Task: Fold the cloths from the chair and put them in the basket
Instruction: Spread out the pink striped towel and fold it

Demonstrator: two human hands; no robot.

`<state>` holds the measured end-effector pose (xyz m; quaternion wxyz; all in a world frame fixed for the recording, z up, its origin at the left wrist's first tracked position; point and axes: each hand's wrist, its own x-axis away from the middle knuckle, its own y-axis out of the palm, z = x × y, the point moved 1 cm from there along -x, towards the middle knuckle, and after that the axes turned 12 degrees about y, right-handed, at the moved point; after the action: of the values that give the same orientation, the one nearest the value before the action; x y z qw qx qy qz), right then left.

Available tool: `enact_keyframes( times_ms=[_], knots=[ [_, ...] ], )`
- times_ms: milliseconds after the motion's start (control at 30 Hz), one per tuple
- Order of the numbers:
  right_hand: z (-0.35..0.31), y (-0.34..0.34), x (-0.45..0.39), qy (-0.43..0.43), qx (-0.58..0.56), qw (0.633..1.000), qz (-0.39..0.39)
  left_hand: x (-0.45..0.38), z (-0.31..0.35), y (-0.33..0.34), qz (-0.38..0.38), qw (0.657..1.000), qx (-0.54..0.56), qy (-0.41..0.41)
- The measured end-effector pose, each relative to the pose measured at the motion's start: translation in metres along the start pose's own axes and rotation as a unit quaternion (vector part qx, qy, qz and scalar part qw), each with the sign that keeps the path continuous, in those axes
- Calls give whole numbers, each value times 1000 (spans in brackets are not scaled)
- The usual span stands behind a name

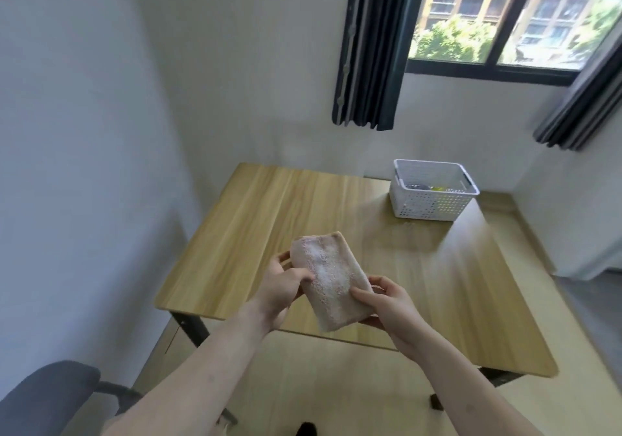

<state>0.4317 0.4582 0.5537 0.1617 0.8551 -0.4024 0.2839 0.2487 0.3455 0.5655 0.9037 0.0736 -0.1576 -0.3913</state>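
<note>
over the wooden table, both hands' grip pinches a folded cloth; basket contents unclear.

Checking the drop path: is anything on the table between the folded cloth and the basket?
Nothing visible. Both hands, left and right, hold the cloth above the table's near edge, and only bare tabletop lies between it and the basket, whose top is open.
</note>
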Motion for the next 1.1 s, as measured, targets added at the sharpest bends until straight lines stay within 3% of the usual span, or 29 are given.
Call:
enact_keyframes(
  times_ms=[300, 500, 733, 1100],
  knots=[
    [-102, -65, -75, -20, 49, 999, -6, -122, 30, 78, -112, 993, -32, -4],
    [-143, -118, -115, -41, -14, 997, 66, -190, 33, 144, -127, 992, 7, -25],
    [-183, -203, -173, -50, -34, 992, 115, -263, 3, 233, -170, 984, -54, -22],
    [-233, -363, -296, -6, 6, 996, 93, -368, -55, 389, -113, 991, -70, -25]
  ],
)
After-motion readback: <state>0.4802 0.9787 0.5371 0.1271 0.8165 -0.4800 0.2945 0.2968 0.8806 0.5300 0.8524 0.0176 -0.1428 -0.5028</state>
